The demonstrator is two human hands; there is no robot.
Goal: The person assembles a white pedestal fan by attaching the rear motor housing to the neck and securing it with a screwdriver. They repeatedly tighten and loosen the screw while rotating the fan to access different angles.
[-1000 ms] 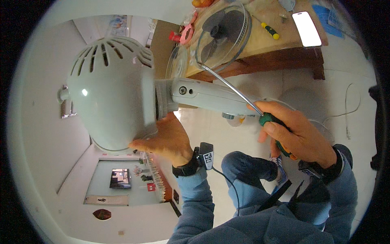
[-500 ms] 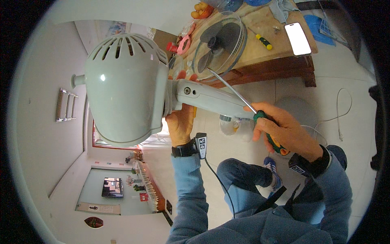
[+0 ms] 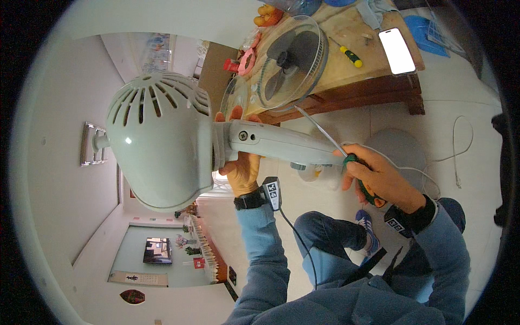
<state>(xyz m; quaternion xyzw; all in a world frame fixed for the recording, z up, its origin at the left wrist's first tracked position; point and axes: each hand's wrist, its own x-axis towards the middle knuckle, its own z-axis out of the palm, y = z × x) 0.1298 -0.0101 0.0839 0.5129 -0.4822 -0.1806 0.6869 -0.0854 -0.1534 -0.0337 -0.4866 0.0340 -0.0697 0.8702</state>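
Note:
A pale grey-green fan motor housing (image 3: 162, 149) with slotted vents is at the left of the head view, joined to its long neck (image 3: 287, 141). My left hand (image 3: 245, 172) is wrapped round the neck just by the housing, its fingertips showing on the far side. A Phillips screw sits in a recess on the neck. My right hand (image 3: 379, 176) grips a screwdriver (image 3: 320, 130) by its green and orange handle. Its long metal shaft points up and left, the tip apart from the screw. Part of the neck's lower end is hidden behind my right hand.
On a wooden table (image 3: 374, 92) lie a fan grille with dark blades (image 3: 292, 57), a yellow-black screwdriver (image 3: 351, 56), a lit phone (image 3: 397, 51) and pink tape (image 3: 247, 62). A round grey base (image 3: 398, 151) and a white cord (image 3: 455, 154) are on the floor.
The housing has shifted slightly down and left, tilting so more of its vents show. The screwdriver's tip has moved right and down; my right hand still holds it.

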